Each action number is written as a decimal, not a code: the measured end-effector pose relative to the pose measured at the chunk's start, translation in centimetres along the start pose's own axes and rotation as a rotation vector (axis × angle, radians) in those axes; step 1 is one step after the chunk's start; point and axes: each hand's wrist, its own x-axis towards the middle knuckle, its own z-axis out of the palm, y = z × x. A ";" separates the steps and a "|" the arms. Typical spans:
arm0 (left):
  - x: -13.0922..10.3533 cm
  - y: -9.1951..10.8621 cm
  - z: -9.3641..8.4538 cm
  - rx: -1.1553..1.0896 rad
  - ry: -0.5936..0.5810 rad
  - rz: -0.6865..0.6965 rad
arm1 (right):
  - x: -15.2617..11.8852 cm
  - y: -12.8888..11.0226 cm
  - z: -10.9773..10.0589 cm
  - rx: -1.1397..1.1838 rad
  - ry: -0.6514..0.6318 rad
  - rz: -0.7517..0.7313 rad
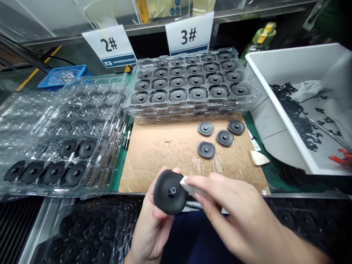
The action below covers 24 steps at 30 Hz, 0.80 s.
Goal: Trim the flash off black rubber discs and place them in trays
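My left hand (150,220) grips a black rounded disc with a short central post (170,198), its post side turned up toward me. Pinched in my right hand (236,209) is a whitish wedge-shaped piece (192,187), its tip touching the disc's right edge. Beyond my hands, several similar discs (206,149) lie loose on a cardboard sheet (156,154). A cream triangular wedge (259,157) rests at the cardboard's right edge.
Stacked clear trays (192,106) hold discs in rows at the back. Another clear tray (101,161) on the left is partly filled. A white bin (277,113) with black scraps stands right, red-handled tool (341,157) inside. More discs (88,227) sit in a lower-left tray.
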 end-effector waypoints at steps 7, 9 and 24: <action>-0.2 0.0 -0.5 -0.007 0.023 0.078 | 0.7 -0.7 0.3 0.128 -0.068 -0.011; 0.0 0.0 -0.8 -0.004 0.008 0.080 | 0.7 -0.9 0.3 0.108 -0.017 -0.022; 1.1 -1.0 -1.6 -0.015 0.070 0.127 | -2.0 8.8 6.9 0.123 -0.080 0.228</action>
